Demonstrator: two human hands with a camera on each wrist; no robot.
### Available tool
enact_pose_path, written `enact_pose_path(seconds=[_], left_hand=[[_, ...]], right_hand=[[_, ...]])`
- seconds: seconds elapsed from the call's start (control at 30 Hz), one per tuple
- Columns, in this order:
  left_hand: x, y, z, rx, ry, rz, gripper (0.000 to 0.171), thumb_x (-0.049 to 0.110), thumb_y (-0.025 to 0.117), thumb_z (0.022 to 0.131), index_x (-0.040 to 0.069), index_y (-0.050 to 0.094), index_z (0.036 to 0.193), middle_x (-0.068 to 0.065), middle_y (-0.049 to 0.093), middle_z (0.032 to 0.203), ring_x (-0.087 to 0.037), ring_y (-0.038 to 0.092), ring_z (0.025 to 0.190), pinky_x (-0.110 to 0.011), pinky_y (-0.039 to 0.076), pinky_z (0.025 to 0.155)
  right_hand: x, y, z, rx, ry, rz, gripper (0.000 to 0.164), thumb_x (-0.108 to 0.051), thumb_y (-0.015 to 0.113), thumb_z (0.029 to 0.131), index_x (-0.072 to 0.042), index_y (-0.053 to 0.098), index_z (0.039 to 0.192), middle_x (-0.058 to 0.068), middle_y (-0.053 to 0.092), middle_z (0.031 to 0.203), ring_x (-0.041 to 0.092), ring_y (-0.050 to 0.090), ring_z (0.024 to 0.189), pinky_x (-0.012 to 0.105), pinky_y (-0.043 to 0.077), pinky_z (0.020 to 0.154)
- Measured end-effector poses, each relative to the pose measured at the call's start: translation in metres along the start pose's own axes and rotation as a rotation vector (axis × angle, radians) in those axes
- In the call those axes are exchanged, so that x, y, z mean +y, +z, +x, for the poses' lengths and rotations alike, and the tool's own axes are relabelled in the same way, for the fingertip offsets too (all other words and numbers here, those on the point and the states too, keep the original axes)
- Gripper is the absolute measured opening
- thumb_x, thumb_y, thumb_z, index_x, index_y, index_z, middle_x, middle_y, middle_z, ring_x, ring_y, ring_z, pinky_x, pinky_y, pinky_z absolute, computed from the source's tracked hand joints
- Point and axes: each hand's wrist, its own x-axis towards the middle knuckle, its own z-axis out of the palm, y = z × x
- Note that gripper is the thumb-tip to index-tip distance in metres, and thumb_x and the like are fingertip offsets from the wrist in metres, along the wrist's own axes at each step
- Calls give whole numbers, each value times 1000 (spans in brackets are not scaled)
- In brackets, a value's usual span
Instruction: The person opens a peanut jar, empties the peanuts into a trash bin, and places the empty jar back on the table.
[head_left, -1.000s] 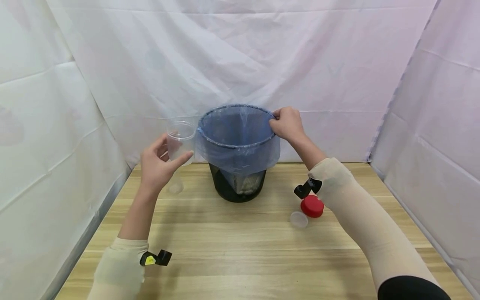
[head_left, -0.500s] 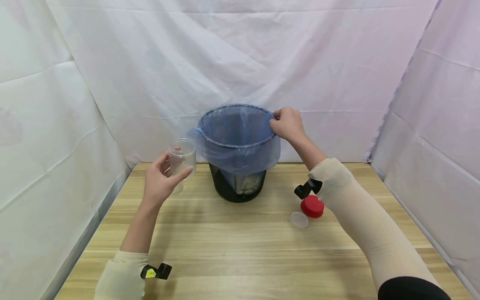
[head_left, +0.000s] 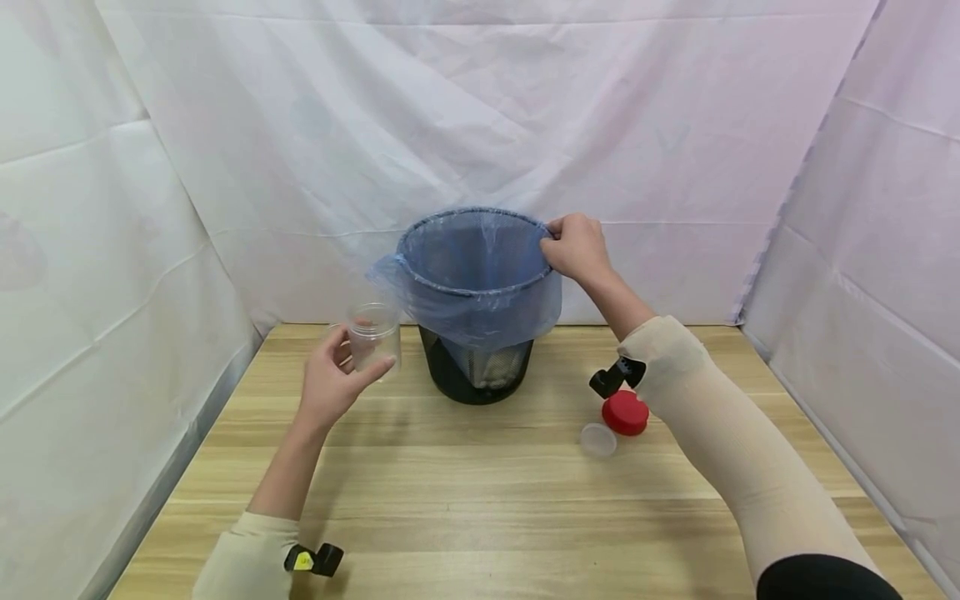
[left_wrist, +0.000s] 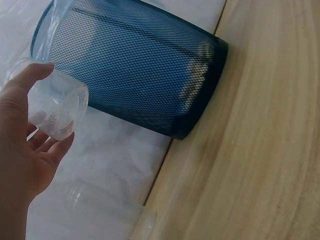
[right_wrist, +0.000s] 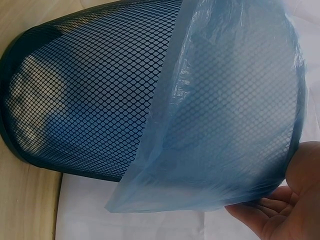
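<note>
My left hand [head_left: 330, 385] holds a clear plastic jar [head_left: 377, 337] with no lid on it, beside the left of a black mesh wastebasket [head_left: 442, 371]. In the left wrist view the thumb and fingers curl round the jar [left_wrist: 57, 102], and its round base faces the camera. A blue plastic bag [head_left: 480, 315] lines the basket and hangs folded over its rim. With my right hand [head_left: 577, 250] I grip the right side of the rim, bag included. The right wrist view shows the thumb outside on the bag [right_wrist: 235, 95], fingers partly hidden.
Another clear jar [left_wrist: 110, 207] stands behind the left hand at the table's back edge. A red lid [head_left: 625, 413] and a translucent white disc [head_left: 597, 439] lie at the right on the wooden table [head_left: 465, 492]. White cloth [head_left: 480, 108] hangs behind and at both sides.
The left hand has lowered the jar, moving toward me and slightly right. The bag's left edge now spreads outward beside it. The right hand stays on the rim.
</note>
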Motion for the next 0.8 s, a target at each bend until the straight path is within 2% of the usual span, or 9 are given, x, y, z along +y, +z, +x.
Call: enact_pose_path(seconds=[0.13,0.23,0.37,0.47,0.53,0.63,0.8], left_hand=[[-7,3,-4,-25,-41,12,61,7,90,86,0,62,140,-8,67,128,-8,72,114,-24,60,98],[-14,5,-7,-46,-71,31,63,10,91,87,2,60,142,-12,66,132,-20,71,121,-21,57,102],[-23,6,-11,-73,-94,59,67,15,90,89,3,55,145,-14,64,138,-33,67,129,-34,55,112],[-29,7,-13,-92,-105,82,68,17,89,90,2,53,146,-16,62,139,-36,65,132,-51,48,120],[-33,7,-14,-103,-113,94,67,18,88,91,1,52,145,-18,60,139,-39,64,134,-57,44,122],[-38,7,-15,-108,-124,105,68,17,88,90,0,52,145,-20,60,138,-42,62,136,-61,42,123],[-51,7,-15,-109,-148,98,71,17,89,89,2,51,147,-21,59,142,-42,62,137,-59,42,123]], right_hand=[[1,0,0,4,-2,3,45,-11,53,102,-2,69,143,21,80,118,10,29,51,31,34,58],[1,0,0,2,0,4,44,-11,53,102,-2,69,142,20,81,113,10,26,51,31,32,57],[1,0,1,1,1,-1,44,-12,53,103,-3,69,143,20,81,115,10,27,51,31,33,58],[0,0,1,5,2,-5,45,-12,53,103,-3,69,143,19,80,120,11,29,52,32,34,58],[0,0,0,1,4,-5,44,-13,53,103,-2,69,143,21,79,121,11,30,52,32,34,58],[0,0,0,-4,5,-4,44,-13,53,104,-2,69,143,21,78,125,10,33,52,31,36,59],[1,1,0,-2,8,-3,45,-12,53,103,-2,68,144,22,81,113,9,28,50,30,33,56]])
